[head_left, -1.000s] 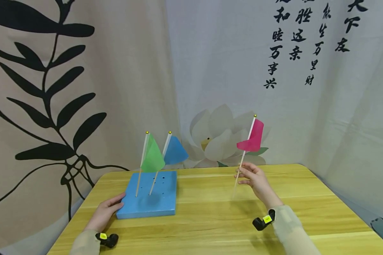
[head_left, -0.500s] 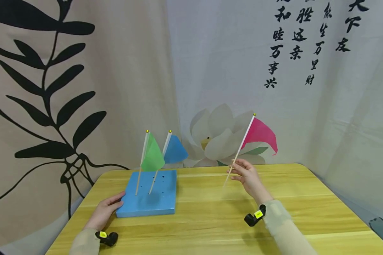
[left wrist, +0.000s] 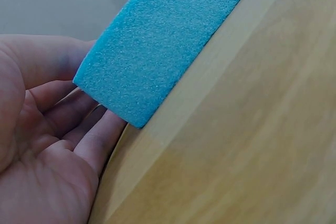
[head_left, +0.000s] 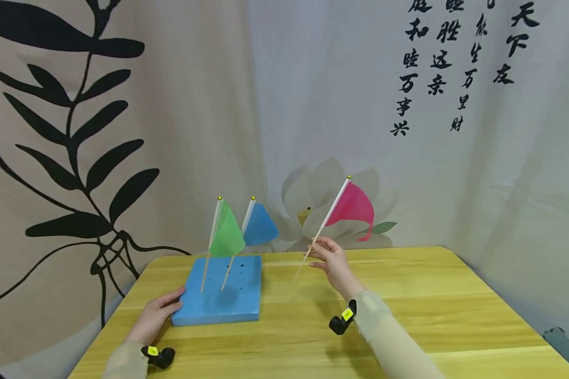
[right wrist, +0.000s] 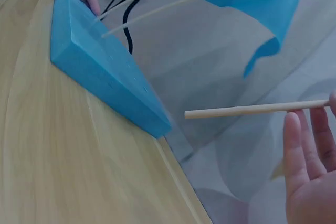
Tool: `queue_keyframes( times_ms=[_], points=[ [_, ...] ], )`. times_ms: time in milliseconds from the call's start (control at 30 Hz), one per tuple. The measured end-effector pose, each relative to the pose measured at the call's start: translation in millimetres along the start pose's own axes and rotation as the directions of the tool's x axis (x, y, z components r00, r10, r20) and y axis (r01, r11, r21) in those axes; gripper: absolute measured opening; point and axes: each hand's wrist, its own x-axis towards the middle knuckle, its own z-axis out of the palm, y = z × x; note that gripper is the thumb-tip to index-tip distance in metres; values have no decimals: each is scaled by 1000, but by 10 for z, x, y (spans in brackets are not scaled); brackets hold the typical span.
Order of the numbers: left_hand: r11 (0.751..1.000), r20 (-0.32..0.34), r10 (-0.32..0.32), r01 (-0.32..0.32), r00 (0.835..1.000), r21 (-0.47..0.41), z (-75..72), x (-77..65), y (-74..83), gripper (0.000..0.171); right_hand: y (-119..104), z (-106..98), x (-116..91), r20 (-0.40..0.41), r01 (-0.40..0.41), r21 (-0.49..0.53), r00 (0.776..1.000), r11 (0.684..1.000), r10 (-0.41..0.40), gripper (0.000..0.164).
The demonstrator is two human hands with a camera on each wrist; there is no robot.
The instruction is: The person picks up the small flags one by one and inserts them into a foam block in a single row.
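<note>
The pink flag (head_left: pixel 351 205) is on a thin wooden stick with a gold bead on top. My right hand (head_left: pixel 331 261) pinches the stick low down, above the table and right of a blue foam block (head_left: pixel 244 300). Its bare lower end (right wrist: pixel 226 112) points toward the block in the right wrist view. A green flag (head_left: pixel 225 231) and a blue flag (head_left: pixel 261 226) stand leaning slightly in the block, which has several small holes. My left hand (head_left: pixel 155 313) rests its fingers and thumb against the block's left side; in the left wrist view, its fingertips are hidden behind the block (left wrist: pixel 152 45).
The wooden table (head_left: pixel 408 326) extends right of the block. Behind it hangs a pale curtain (head_left: pixel 313 105) printed with dark leaves, a lotus and black characters. Each wrist wears a small black camera (head_left: pixel 343 318).
My right hand has carried the pink flag leftward, nearer the block, and its stick tilts more. The pink cloth has swung out to the right. My left hand and the block stay in place.
</note>
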Motion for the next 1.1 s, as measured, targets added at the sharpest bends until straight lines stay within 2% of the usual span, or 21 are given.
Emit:
queue_keyframes(
  times_ms=[133, 300, 533, 733, 1033, 1100],
  points=[
    [1000, -1, 0, 0, 1000, 0, 0, 8, -9, 55, 78, 179, 76, 0, 5, 13, 1000, 1000, -5, 9],
    [1000, -1, -11, 11, 1000, -11, 12, 4, -34, 55, 207, 390, 137, 8, 7, -19, 1000, 1000, -7, 14],
    [1000, -2, -14, 14, 1000, -10, -1, 12, -47, 56, 393, 668, 184, -1, 4, -51, 1000, 999, -4, 13],
    [1000, -8, -7, 7, 1000, -9, -12, 9, -39, 56, 492, 912, 193, 1, -18, -57, 1000, 998, 18, 21],
    [1000, -15, 7, -7, 1000, -19, 7, -16, -7, 53, 583, 1156, 179, 20, -32, -83, 999, 996, 34, 9],
    [1000, -19, 7, -7, 1000, -10, 3, -24, -5, 53, 516, 1219, 122, 22, -32, -106, 999, 994, 35, 10]
  ],
)
